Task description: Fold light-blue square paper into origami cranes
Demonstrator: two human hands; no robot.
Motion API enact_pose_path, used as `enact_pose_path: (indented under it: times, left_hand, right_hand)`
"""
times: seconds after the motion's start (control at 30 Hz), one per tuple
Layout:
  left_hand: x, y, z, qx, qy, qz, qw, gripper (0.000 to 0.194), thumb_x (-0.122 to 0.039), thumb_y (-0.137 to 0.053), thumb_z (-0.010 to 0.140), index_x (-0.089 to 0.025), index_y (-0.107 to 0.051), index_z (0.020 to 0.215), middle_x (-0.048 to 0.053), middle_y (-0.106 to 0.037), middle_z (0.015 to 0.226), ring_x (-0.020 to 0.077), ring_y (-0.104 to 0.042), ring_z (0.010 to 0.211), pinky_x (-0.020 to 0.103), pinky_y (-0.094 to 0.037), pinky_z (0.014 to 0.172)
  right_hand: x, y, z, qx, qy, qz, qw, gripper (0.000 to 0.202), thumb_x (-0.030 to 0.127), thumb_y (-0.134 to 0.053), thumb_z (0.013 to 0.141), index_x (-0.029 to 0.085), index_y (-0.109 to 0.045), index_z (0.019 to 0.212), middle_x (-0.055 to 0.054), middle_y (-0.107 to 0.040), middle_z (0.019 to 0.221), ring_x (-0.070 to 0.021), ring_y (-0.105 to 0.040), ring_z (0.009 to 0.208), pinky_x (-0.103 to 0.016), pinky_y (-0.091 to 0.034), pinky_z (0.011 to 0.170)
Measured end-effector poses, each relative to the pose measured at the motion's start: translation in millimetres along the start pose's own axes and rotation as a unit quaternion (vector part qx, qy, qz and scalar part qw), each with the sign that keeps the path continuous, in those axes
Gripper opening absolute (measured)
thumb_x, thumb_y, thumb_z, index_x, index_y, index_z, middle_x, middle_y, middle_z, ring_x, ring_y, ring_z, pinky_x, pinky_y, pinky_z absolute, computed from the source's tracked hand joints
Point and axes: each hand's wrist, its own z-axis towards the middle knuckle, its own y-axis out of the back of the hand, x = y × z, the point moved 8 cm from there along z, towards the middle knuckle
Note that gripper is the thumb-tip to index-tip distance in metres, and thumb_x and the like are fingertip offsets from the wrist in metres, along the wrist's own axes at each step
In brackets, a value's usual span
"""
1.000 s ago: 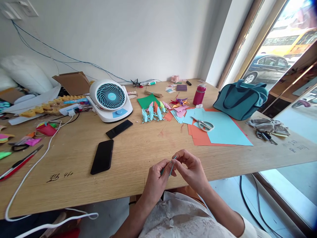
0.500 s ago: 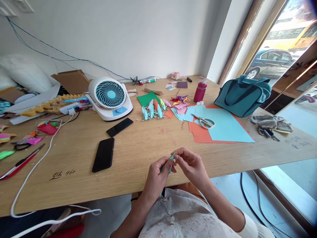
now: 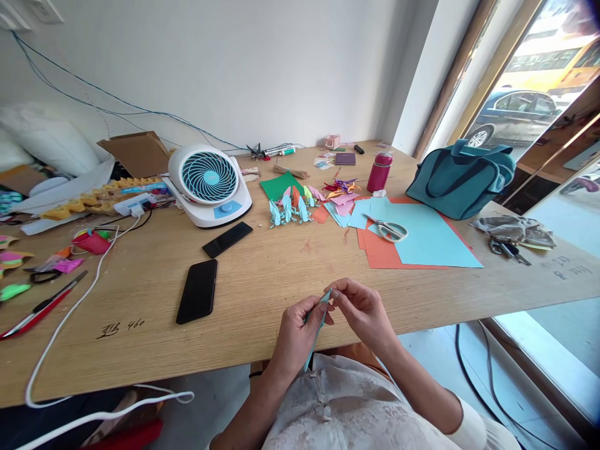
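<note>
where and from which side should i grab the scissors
Probably best by the finger loops, right hand coming from the near right: the scissors lie flat on paper sheets, loops toward that side, pointed blades aimed away to the far left.

The left hand's [image 3: 296, 328] thumb and fingers cover the middle of the folded light-blue paper [image 3: 310, 355], whose creases are too small to follow. The right hand's [image 3: 368, 315] fingertips hide part of its upper tip. On the right, a large light-blue sheet [image 3: 435, 240] covers much of the orange sheets [image 3: 382, 255], and the faint handwriting [image 3: 570, 267] cannot be read. Outside, the far yellow bus [image 3: 546, 62] is blurred. The left edge cuts off the red-handled tool [image 3: 44, 315]; the bottom edge crops the near white cable [image 3: 112, 414].
</note>
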Motion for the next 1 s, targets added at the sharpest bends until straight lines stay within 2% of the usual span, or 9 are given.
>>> enact_pose_path:
  times: [0.17,0.3,0.5,0.67,0.8,0.9,1.0]
  left_hand:
    - [2,1.8,0,-0.01,0.0,-0.006,1.0,0.041,-0.046,-0.051,0.097,-0.016,-0.064,0.071,0.0,-0.063,0.068,0.0131,-0.055,0.068,0.023,-0.041,0.068]
    - [3,0.8,0,-0.01,-0.003,-0.004,1.0,0.042,-0.046,-0.052,0.097,-0.016,-0.063,0.069,0.001,-0.064,0.069,0.0134,-0.057,0.069,0.023,-0.041,0.069]
    - [3,3.6,7,-0.025,0.006,-0.039,0.999,0.039,-0.048,-0.056,0.094,-0.015,-0.071,0.08,0.002,-0.067,0.072,0.0148,-0.059,0.071,0.024,-0.043,0.07]
    - [-2,10.7,15,0.044,-0.005,-0.079,0.996,0.031,-0.044,-0.062,0.092,-0.016,-0.074,0.099,0.005,-0.071,0.094,0.0177,-0.061,0.088,0.025,-0.045,0.08]
    - [5,18.3,20,0.07,-0.017,-0.119,0.99,0.025,-0.04,-0.07,0.086,-0.018,-0.074,0.098,0.006,-0.069,0.103,0.0203,-0.061,0.099,0.029,-0.048,0.087]
    - [16,21.8,24,0.077,-0.048,-0.126,0.988,0.021,-0.036,-0.074,0.082,-0.019,-0.073,0.094,0.006,-0.065,0.105,0.0212,-0.059,0.103,0.03,-0.05,0.085]
    - [31,22.0,29,0.097,-0.056,-0.074,0.991,0.02,-0.034,-0.075,0.081,-0.018,-0.072,0.094,0.006,-0.065,0.1,0.0198,-0.06,0.097,0.028,-0.05,0.08]
  right_hand:
    - [0,-1,-1,0.008,0.005,-0.014,1.0,0.021,0.039,-0.064,0.091,0.019,-0.065,0.085,-0.002,-0.065,0.071,-0.0145,-0.06,0.063,-0.028,-0.048,0.064]
    - [1,1,2,-0.005,0.007,-0.045,0.999,0.02,0.037,-0.066,0.09,0.019,-0.064,0.08,-0.002,-0.066,0.071,-0.0149,-0.061,0.065,-0.027,-0.048,0.063]
    - [16,1,12,0.018,0.029,-0.088,0.996,0.02,0.032,-0.061,0.092,0.018,-0.064,0.079,-0.001,-0.065,0.068,-0.0142,-0.061,0.064,-0.026,-0.047,0.062]
    - [40,-2,29,0.041,0.1,-0.184,0.977,0.015,0.026,-0.06,0.091,0.018,-0.065,0.079,0.0,-0.065,0.069,-0.0127,-0.059,0.066,-0.025,-0.045,0.064]
    - [51,-12,38,0.062,0.141,-0.225,0.962,0.012,0.017,-0.059,0.088,0.018,-0.064,0.078,0.001,-0.065,0.072,-0.011,-0.057,0.066,-0.023,-0.043,0.062]
    - [49,-22,39,0.086,0.17,-0.237,0.952,0.012,0.011,-0.058,0.086,0.018,-0.064,0.078,0.002,-0.064,0.073,-0.0103,-0.057,0.067,-0.021,-0.043,0.062]
    - [39,-31,38,0.136,0.19,-0.248,0.94,0.013,0.009,-0.057,0.087,0.018,-0.064,0.081,0.001,-0.064,0.076,-0.0109,-0.057,0.069,-0.022,-0.045,0.066]
